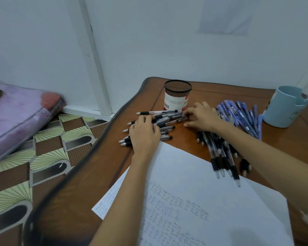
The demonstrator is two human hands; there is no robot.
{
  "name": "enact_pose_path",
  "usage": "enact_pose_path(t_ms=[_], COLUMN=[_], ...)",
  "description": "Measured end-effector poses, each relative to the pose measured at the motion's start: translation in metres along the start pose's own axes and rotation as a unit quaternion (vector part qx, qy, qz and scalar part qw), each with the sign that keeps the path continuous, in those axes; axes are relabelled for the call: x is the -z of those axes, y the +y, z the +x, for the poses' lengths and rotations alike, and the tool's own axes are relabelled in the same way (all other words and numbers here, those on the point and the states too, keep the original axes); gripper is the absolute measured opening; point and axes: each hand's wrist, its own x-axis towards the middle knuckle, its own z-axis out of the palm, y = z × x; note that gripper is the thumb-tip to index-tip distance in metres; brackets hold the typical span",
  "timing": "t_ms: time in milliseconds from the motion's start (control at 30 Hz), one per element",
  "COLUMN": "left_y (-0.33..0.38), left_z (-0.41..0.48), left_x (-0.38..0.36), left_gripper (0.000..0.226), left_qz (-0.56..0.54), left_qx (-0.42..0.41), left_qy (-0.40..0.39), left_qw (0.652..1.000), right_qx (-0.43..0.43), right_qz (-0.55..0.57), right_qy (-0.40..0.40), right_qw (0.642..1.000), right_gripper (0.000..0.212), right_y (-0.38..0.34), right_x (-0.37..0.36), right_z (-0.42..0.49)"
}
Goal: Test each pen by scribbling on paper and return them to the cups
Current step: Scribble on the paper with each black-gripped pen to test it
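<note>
Wood table [212, 93]: brown, set into a corner of the wall [167, 41]; its wavy left edge is bordered by patterned floor [43, 148].
Mattress [16, 118]: purple, laid on the floor, well apart from the table.
Black pens [164, 121]: heaped flat just in front of the mesh cup, tips pointed left.
Left grip [144, 134]: laid palm-down on that heap, fingers bent over the barrels; whether a pen is clasped cannot be told.
Right grip [201, 116]: spread wide, fingertips set against the heap's right ends, thumb stretched on the table; nothing is held.
Second black heap [220, 153]: partly covered by the right forearm, tips reaching onto the paper.
Blue pens [242, 116]: fanned between the right grip and the blue cup.
Paper [194, 166]: scribbled sheets at the near edge, crossed by both forearms.
Open room: bare wood is left between the two cups.
Mesh cup [177, 95]: upright near the far edge; only dark mesh is seen inside.
Blue cup [284, 106]: upright at the right; only its inner wall is seen.
</note>
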Motion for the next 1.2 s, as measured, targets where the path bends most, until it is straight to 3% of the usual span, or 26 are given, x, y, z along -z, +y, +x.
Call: enact_pose_path(t_ms=[200, 233, 300, 333, 400, 500, 533, 600, 667, 833, 967, 1200], left_y=[0.000, 0.000, 0.001, 0.001, 0.000, 0.001, 0.001, 0.000, -0.001, -0.003, -0.002, -0.001], left_z=[0.000, -0.001, -0.001, 0.000, 0.000, 0.001, 0.001, 0.001, 0.001, 0.002, 0.001, 0.000], left_x=[-0.001, -0.001, 0.000, 0.000, -0.001, -0.002, -0.002, -0.003, -0.004, -0.005, -0.004, -0.003], left_gripper=[0.031, 0.030, 0.030, 0.031, 0.031, 0.031, 0.031, 0.031, 0.030, 0.030, 0.030, 0.029], left_qz=[-0.009, -0.013, -0.015, -0.015, -0.015, -0.016, -0.016, -0.017, -0.017, -0.009, -0.004, -0.005], left_qx=[0.002, 0.001, 0.000, 0.000, 0.002, 0.004, 0.005, 0.004, 0.003, 0.000, -0.001, -0.007], left_qy=[0.006, 0.007, 0.011, 0.013, 0.016, 0.013, 0.012, 0.012, 0.011, 0.013, 0.010, 0.010], left_qw=[1.000, 1.000, 1.000, 1.000, 1.000, 1.000, 1.000, 1.000, 1.000, 1.000, 1.000, 1.000], right_qx=[0.017, 0.030, 0.030, 0.016, -0.016, -0.036, -0.043, -0.069, -0.086, -0.105, -0.124, -0.113], right_qz=[-0.041, -0.005, 0.193, 0.323, 0.535, 0.769, 0.822, 0.885, 0.915, 0.926, 0.922, 0.961], right_qy=[0.010, 0.010, 0.011, 0.026, 0.086, 0.107, 0.112, 0.119, 0.108, 0.070, 0.061, -0.033], right_qw=[0.999, 0.999, 0.981, 0.946, 0.841, 0.629, 0.557, 0.446, 0.379, 0.355, 0.362, 0.250], right_gripper=[0.019, 0.015, 0.012, 0.011, 0.014, 0.017, 0.015, 0.011, 0.021, 0.032, 0.016, 0.018], right_y=[0.005, 0.009, 0.018, 0.021, 0.026, 0.019, 0.012, -0.004, -0.020, -0.034, -0.032, -0.006], right_x=[0.001, 0.005, 0.020, 0.029, 0.045, 0.057, 0.060, 0.061, 0.059, 0.045, 0.039, 0.015], right_z=[0.005, 0.004, -0.005, -0.013, -0.031, -0.057, -0.065, -0.084, -0.105, -0.143, -0.160, -0.185])
